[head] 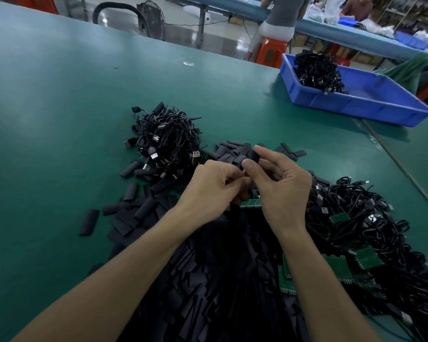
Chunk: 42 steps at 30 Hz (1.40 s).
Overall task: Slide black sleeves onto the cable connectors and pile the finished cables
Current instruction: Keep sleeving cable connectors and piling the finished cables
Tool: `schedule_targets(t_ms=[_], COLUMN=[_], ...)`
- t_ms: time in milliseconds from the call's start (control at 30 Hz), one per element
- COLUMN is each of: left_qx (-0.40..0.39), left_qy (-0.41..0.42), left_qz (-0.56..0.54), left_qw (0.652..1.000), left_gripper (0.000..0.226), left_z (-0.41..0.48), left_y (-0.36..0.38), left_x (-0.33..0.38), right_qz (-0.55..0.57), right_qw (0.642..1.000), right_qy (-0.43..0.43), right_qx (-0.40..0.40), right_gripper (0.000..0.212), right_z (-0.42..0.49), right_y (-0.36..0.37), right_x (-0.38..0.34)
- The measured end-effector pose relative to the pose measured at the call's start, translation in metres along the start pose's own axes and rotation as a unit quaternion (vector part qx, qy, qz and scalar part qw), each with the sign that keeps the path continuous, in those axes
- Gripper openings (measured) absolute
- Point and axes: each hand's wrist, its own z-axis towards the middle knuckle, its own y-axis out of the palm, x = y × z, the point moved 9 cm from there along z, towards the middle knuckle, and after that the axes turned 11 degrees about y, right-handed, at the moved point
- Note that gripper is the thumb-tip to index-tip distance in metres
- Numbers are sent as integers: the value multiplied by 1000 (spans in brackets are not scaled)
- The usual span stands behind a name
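A green surface (59, 119) carried everything. Nearest the person spread a broad heap of black sleeves (208, 280), and to its right lay tangled cables (371, 225) with green boards. A blue bin (356, 104) holding more cables stood far right. A smaller cable pile (168, 139) sat beyond the hands. The left hand (210, 186) was curled, its hold hidden. The right hand (282, 188) pinched one sleeve (253, 156) between thumb and forefinger.

Dim, soft overhead light sheens the table (84, 82); edges bend, background perhaps blurred.
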Motion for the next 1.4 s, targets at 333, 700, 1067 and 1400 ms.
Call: schedule_targets(t_ms=[333,700,1067,1400], left_qx=[-29,202,123,162], left_qy=[26,10,-208,122], left_qz=[94,76,257,272], left_qw=[995,976,936,941], left_gripper=[13,38,60,21], left_z=[6,30,86,56], left_y=[-10,-86,-137,-60], left_x=[0,10,-52,27], right_qz=[65,-223,-282,-82], right_qw=[996,922,938,976], right_qy=[58,101,10,116], right_qx=[-7,-300,-199,-164], right_gripper=[24,58,20,20], right_z=[11,3,6,22], right_y=[-11,0,-9,-29], right_x=[5,22,32,54])
